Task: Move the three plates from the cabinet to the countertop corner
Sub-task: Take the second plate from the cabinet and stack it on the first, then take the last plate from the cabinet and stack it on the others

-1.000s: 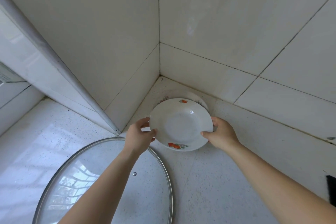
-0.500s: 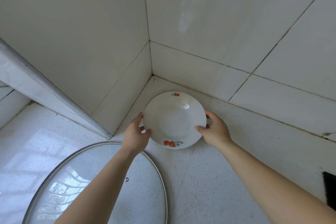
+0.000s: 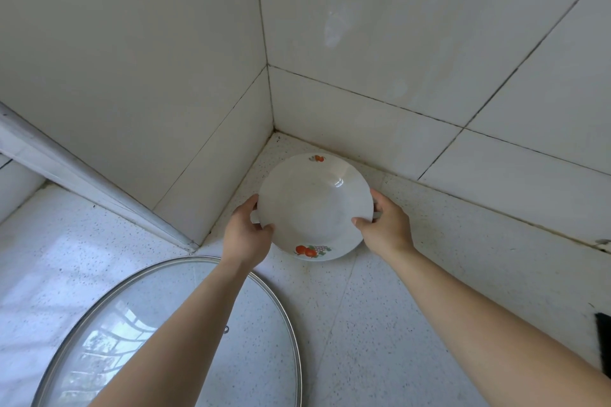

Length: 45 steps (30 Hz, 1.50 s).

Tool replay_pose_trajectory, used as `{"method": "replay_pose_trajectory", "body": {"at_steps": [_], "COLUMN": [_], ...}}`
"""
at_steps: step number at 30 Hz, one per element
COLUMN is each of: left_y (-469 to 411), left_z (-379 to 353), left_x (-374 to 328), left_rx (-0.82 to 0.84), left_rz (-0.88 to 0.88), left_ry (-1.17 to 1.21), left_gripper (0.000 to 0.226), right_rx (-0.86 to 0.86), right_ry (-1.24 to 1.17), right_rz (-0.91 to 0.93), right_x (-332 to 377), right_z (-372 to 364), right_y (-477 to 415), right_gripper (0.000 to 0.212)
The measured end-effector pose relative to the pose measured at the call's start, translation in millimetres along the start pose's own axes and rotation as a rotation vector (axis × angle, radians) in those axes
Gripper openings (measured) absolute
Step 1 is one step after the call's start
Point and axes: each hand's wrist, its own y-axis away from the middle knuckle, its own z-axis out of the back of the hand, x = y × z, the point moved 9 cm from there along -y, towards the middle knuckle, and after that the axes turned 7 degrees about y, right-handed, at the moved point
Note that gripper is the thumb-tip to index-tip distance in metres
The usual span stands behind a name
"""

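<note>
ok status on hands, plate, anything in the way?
Both hands, left and right, gripping plate by opposite rims. Plate in countertop corner. Glass lid lies nearby, clear of plate.

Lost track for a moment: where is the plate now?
In the head view, the plate sits in the countertop corner by the tiled walls, held between the left hand and right hand.

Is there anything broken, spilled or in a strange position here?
Nothing stands out. The plate looks whole, held at its rim by the left hand and right hand in the countertop corner. The glass lid lies flat nearby.
</note>
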Motion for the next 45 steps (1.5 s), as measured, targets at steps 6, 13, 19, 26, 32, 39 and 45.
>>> {"method": "replay_pose_trajectory", "body": {"at_steps": [6, 13, 19, 26, 32, 39, 45], "left_y": [-10.6, 18.5, 71.9, 162.7, 250.9, 334.2, 372.0], "left_z": [2.0, 3.2, 4.6, -5.6, -29.8, -60.2, -80.6], "left_x": [-4.7, -1.5, -24.0, -64.3, -71.0, -60.0, -64.9], "left_rx": [-0.005, 0.029, 0.055, 0.082, 0.145, 0.286, 0.429], "left_rz": [-0.006, -0.009, -0.115, -0.219, -0.246, -0.333, -0.450], "left_ry": [-0.036, -0.230, -0.354, -0.381, -0.347, -0.525, -0.645], "left_gripper": [0.049, 0.048, 0.053, 0.041, 0.038, 0.040, 0.043], "right_rx": [-0.014, 0.084, 0.136, 0.142, 0.096, 0.074, 0.054], "right_ry": [0.026, 0.075, 0.041, -0.021, -0.118, 0.204, 0.383], "right_rz": [0.008, -0.015, -0.007, 0.056, 0.041, 0.118, 0.199], "right_x": [11.0, 2.1, 3.7, -3.0, -42.4, -90.5, -86.2], "right_z": [5.2, 8.1, 18.9, 60.7, 99.7, 129.0, 151.7], "right_y": [4.7, 25.7, 69.1, 161.6, 246.6, 330.4, 387.7], "right_gripper": [0.051, 0.048, 0.052, 0.053, 0.047, 0.050, 0.054]}}
